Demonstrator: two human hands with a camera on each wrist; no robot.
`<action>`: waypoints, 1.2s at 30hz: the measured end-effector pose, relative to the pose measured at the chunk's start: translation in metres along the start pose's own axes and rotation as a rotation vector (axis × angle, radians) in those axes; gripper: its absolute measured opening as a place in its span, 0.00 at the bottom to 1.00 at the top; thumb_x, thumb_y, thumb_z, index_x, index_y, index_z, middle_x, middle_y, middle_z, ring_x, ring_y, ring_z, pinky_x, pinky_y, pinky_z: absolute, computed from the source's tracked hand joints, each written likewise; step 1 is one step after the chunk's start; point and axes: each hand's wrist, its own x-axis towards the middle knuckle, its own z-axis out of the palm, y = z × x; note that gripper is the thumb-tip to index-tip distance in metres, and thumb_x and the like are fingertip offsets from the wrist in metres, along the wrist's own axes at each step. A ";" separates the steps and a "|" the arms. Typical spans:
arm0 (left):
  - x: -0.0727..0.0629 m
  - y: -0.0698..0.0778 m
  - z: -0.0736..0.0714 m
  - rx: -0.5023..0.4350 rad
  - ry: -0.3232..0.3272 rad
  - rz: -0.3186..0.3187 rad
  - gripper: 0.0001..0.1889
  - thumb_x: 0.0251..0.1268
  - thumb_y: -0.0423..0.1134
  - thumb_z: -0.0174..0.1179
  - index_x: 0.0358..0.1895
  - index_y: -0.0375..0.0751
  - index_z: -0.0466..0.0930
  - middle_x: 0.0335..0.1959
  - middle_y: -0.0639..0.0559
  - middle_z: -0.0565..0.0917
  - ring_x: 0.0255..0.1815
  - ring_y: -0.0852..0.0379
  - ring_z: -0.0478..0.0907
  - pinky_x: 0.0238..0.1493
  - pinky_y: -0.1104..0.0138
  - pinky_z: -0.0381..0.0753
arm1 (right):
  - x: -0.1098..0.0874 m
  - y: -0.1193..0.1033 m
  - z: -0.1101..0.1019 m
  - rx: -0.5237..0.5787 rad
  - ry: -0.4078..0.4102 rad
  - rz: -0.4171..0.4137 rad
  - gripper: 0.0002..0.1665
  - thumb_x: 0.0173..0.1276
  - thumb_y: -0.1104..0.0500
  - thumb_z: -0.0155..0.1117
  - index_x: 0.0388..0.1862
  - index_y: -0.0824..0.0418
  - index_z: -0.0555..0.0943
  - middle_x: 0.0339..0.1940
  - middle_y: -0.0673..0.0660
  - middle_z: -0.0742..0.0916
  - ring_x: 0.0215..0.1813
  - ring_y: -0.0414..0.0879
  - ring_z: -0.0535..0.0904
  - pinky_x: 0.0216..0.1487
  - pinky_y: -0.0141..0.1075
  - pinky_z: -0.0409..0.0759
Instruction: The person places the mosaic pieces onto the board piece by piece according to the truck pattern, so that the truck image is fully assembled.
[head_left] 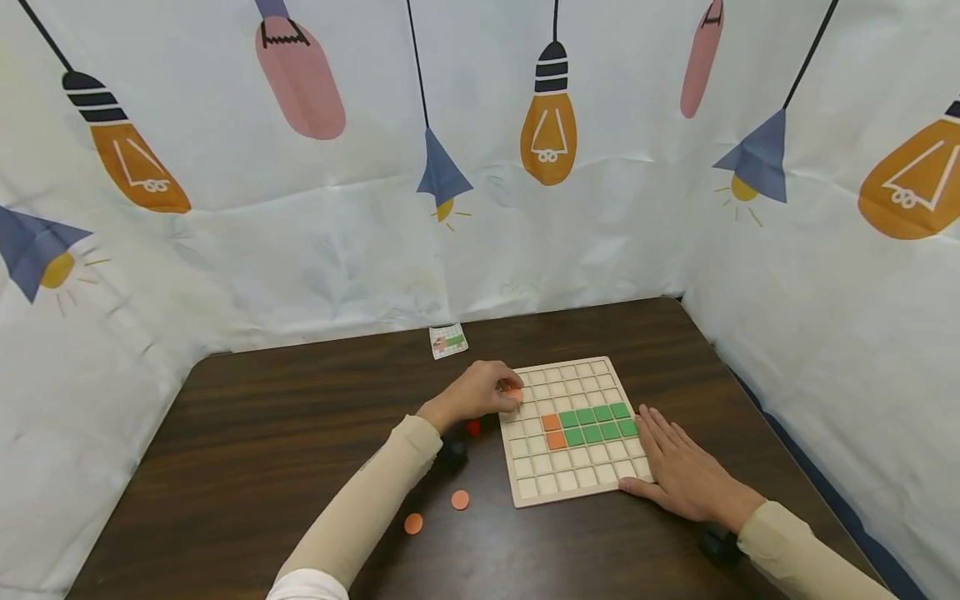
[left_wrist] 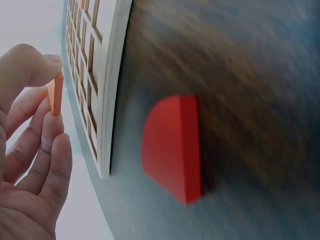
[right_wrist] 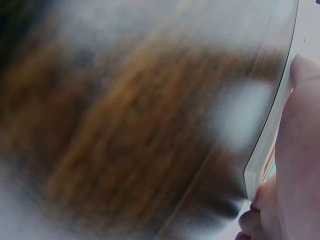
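My left hand point(head_left: 480, 392) pinches a thin orange piece point(left_wrist: 56, 95) between thumb and fingertips, above the upper left part of a pale wooden grid board point(head_left: 528, 493). On the board, several green square tiles point(head_left: 592, 433) form two rows, with two orange square tiles point(head_left: 556, 440) at their left end. My right hand point(head_left: 686, 475) lies with fingers extended along the board's right side, the thumb touching its lower right edge. In the left wrist view, a red piece point(left_wrist: 167, 145) with one rounded side sits beside the board, just below my left hand.
Two round orange discs, a nearer one point(head_left: 413, 523) and a farther one point(head_left: 461, 500), lie on the dark wooden table point(head_left: 262, 433) left of the board. A small printed card point(head_left: 448, 341) is at the back edge, by a patterned white curtain point(head_left: 360, 250).
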 end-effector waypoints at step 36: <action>0.035 0.021 0.033 0.108 -0.091 0.099 0.15 0.70 0.43 0.66 0.55 0.43 0.89 0.51 0.49 0.90 0.47 0.58 0.84 0.50 0.69 0.83 | 0.001 0.004 0.002 -0.057 0.025 -0.010 0.62 0.72 0.23 0.49 0.83 0.71 0.55 0.85 0.71 0.58 0.86 0.68 0.53 0.81 0.63 0.61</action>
